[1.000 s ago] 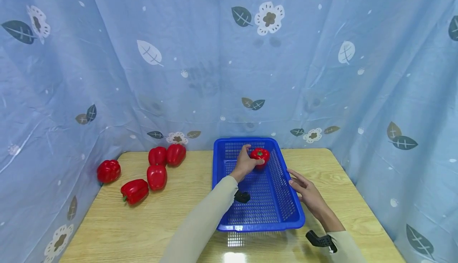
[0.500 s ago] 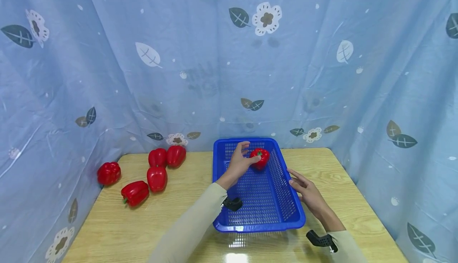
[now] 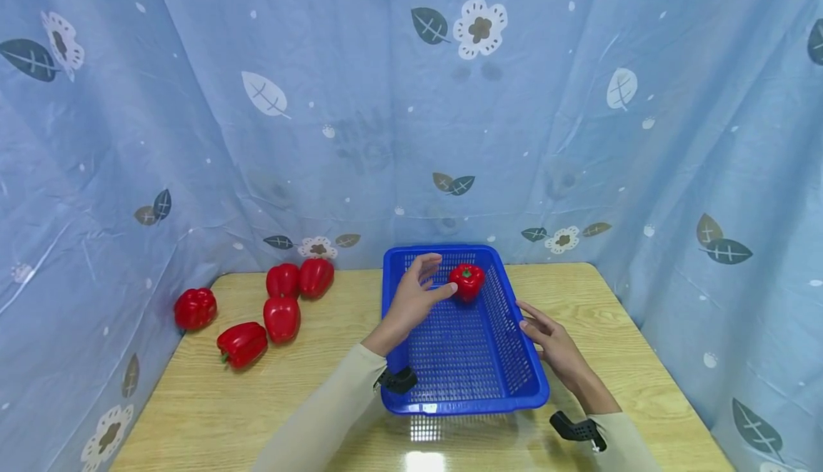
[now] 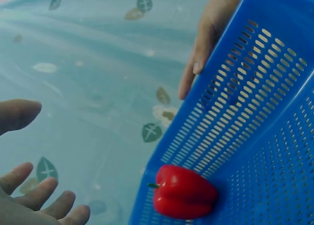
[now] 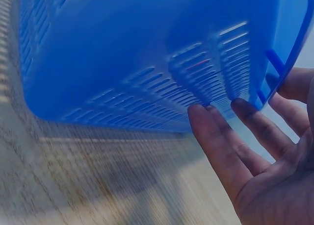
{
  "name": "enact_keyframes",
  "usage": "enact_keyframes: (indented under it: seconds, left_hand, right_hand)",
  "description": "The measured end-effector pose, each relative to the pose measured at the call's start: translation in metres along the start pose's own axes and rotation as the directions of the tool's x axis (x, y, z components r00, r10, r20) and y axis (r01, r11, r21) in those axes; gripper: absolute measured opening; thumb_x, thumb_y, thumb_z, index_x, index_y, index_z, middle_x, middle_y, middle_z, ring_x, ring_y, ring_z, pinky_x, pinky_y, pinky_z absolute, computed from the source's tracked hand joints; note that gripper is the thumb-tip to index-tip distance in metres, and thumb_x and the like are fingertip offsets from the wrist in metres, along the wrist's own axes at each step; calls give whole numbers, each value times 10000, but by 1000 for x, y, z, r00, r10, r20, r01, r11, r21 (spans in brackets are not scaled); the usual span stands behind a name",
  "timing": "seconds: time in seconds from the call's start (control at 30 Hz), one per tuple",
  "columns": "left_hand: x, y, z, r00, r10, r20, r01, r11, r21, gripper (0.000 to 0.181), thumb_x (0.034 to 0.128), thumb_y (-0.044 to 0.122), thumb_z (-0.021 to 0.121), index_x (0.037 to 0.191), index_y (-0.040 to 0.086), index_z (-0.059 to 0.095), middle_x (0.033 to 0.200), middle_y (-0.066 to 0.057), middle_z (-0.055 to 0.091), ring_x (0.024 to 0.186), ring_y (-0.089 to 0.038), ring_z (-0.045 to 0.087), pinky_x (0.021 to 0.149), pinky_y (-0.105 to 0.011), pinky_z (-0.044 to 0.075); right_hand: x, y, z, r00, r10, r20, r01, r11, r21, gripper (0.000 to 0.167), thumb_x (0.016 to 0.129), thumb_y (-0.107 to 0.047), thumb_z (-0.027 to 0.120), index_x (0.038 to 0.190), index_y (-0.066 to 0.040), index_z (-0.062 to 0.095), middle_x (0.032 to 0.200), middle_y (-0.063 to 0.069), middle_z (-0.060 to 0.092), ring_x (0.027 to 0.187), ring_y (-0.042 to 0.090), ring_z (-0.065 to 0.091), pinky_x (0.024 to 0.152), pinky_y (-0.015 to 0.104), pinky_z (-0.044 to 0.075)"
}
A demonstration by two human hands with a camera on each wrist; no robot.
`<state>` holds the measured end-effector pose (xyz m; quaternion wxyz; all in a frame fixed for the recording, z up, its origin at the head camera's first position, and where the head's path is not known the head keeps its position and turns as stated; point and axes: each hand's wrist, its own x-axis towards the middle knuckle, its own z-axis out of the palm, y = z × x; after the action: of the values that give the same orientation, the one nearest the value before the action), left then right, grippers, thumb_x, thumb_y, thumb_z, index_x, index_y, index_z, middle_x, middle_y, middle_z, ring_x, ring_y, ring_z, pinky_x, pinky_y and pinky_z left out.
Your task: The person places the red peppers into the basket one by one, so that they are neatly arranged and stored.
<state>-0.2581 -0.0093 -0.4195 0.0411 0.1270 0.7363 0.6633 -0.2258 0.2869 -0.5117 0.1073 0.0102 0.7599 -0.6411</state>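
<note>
A red bell pepper [image 3: 466, 283] with a green stem sits near the far right side inside a blue plastic basket [image 3: 450, 406]. My left hand [image 3: 411, 300] is over the basket, just left of that pepper, with fingers spread and nothing held. The left wrist view shows the pepper [image 4: 184, 191] apart from the left fingertips [image 4: 32, 107]. At the basket's right side, my right hand [image 3: 559, 354] holds the rim. In the right wrist view, the right fingers [image 5: 211, 137] lie against the slotted outer wall [image 5: 235, 53], with the thumb at the rim.
Several more red bell peppers lie on the left of the wooden table [image 3: 193, 422]: one pepper [image 3: 196, 308] by the curtain, another pepper [image 3: 242, 345] nearer, and a cluster including a pepper [image 3: 281, 318]. A blue patterned curtain [image 3: 360, 101] surrounds the table's back and sides.
My left hand has let go of the bell pepper in the basket and moved left and back, away from it. The right hand and basket look almost unmoved.
</note>
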Motion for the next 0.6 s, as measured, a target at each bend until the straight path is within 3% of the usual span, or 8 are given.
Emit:
enact_keyframes:
  seconds: [0.3, 0.6]
  left_hand:
    - [-21, -1, -19, 996, 81, -38, -82, 996, -29, 608, 878, 226, 734, 1405, 135, 445, 1480, -63, 474, 1428, -271, 396, 1187, -468, 328]
    - [-34, -4, -38, 986, 121, -119, -118, 993, 26, 552, 892, 180, 716, 1382, 124, 469, 1475, -102, 480, 1411, -286, 421, 1166, -457, 364]
  right_hand:
    - [3, 1, 0, 1000, -10, 9, 10, 1000, -1, 621, 984, -432, 552, 1534, -250, 330, 1490, 194, 462, 1207, 270, 604, 915, 468, 564]
    - [3, 4, -1, 1000, -12, 3, 12, 1000, 10, 622, 985, -444, 542, 1536, -256, 323, 1491, 193, 462, 1178, 249, 623, 896, 459, 574]
